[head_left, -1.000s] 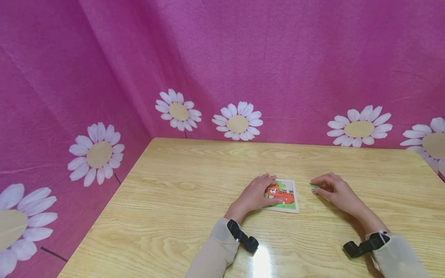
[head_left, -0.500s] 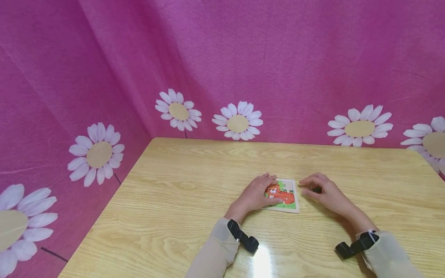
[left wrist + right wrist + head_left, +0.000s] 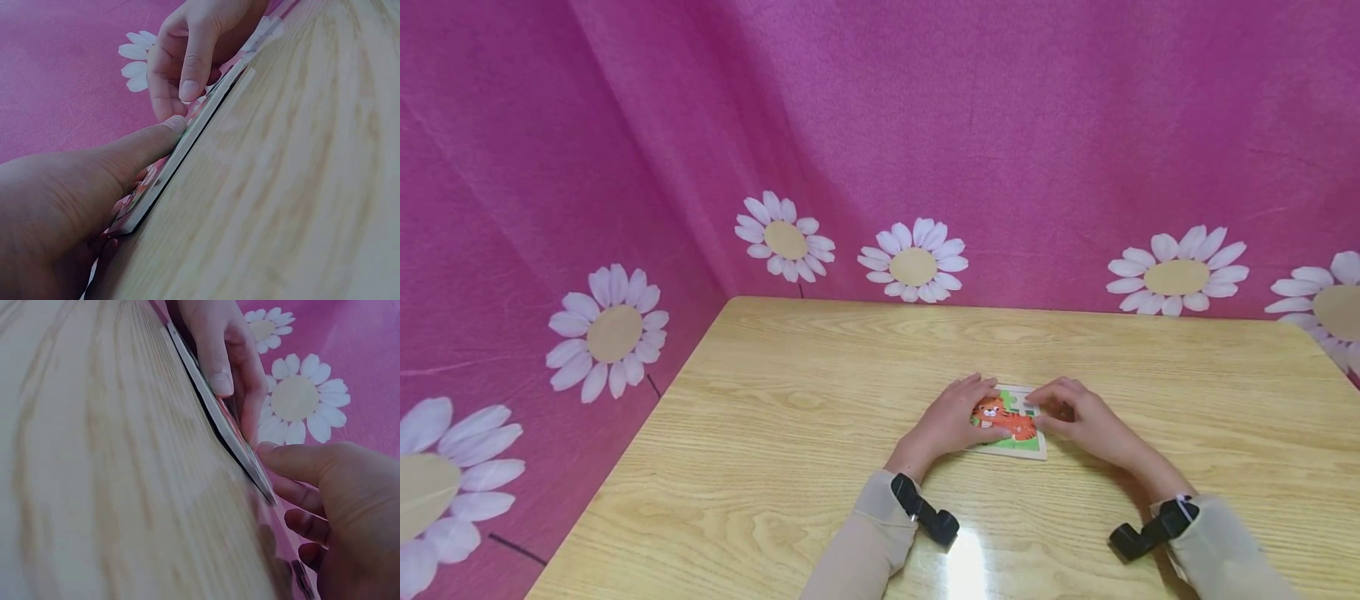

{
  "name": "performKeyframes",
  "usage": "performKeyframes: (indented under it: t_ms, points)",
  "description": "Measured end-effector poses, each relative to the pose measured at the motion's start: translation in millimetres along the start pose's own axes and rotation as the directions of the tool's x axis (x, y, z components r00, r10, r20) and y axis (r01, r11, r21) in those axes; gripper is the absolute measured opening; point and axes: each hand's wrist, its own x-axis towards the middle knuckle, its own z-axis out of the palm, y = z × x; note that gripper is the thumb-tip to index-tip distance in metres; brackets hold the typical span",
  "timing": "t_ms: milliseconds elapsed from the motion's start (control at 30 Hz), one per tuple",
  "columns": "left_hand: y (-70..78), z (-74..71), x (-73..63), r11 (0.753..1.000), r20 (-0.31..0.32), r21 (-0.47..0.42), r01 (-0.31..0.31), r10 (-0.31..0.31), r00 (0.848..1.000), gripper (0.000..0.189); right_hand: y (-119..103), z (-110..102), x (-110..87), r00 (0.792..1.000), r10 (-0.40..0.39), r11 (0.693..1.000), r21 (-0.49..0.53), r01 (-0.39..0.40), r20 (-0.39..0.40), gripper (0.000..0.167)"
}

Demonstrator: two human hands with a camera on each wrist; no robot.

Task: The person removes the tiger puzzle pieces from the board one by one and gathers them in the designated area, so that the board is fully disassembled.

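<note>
A small framed jigsaw puzzle (image 3: 1026,454) with an orange tiger on green lies on the table. Near its upper right corner, a pale gap shows among the pieces. My left hand (image 3: 951,421) rests over the puzzle's left side, fingers along the far edge and thumb laid across the picture. At the right edge, my right hand (image 3: 1086,421) pinches a small green puzzle piece, now mostly hidden by the fingers. In the left wrist view, the right thumb (image 3: 192,75) and fingertips come down close to the puzzle's surface, near the left thumb (image 3: 153,137).
The wood-grain table (image 3: 820,375) reaches back to a magenta curtain (image 3: 1000,150) printed with white daisies. Each wrist carries a black camera strap (image 3: 925,508) over a beige sleeve. Glare lies on the table near the front.
My right hand has moved left with the puzzle piece, from beside the puzzle to over its right edge. The left hand and the puzzle have stayed in place.
</note>
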Motion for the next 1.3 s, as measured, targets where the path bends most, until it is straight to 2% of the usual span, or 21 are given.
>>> performKeyframes:
  t_ms: [500,700,967,1167,1300]
  points:
    - [0.8,-1.0,0.5,0.999,0.003,0.024,-0.021,0.021,1.0,0.068,-6.3,4.3,3.5,0.994,-0.078,0.997,-0.013,0.08,0.078,0.025]
    - [0.7,-1.6,1.4,1.0,0.005,0.022,-0.022,0.022,1.0,0.068,-7.8,4.3,7.6,0.984,-0.147,0.988,-0.023,0.15,0.1,0.023]
    - [-0.7,-0.6,2.1,0.999,-0.002,0.035,-0.032,0.032,0.999,0.068,-9.2,4.7,8.8,0.975,-0.202,0.979,-0.002,0.203,0.091,0.022]
    - [0.0,0.1,1.4,1.0,-0.002,0.026,-0.016,0.016,1.0,0.068,-11.7,7.6,7.1,0.981,-0.184,0.977,-0.095,0.189,0.059,0.024]
    - [0.8,0.4,0.9,1.0,-0.003,0.022,-0.009,0.01,1.0,0.068,-12.7,10.7,5.0,0.977,-0.212,0.968,-0.135,0.212,0.017,0.026]
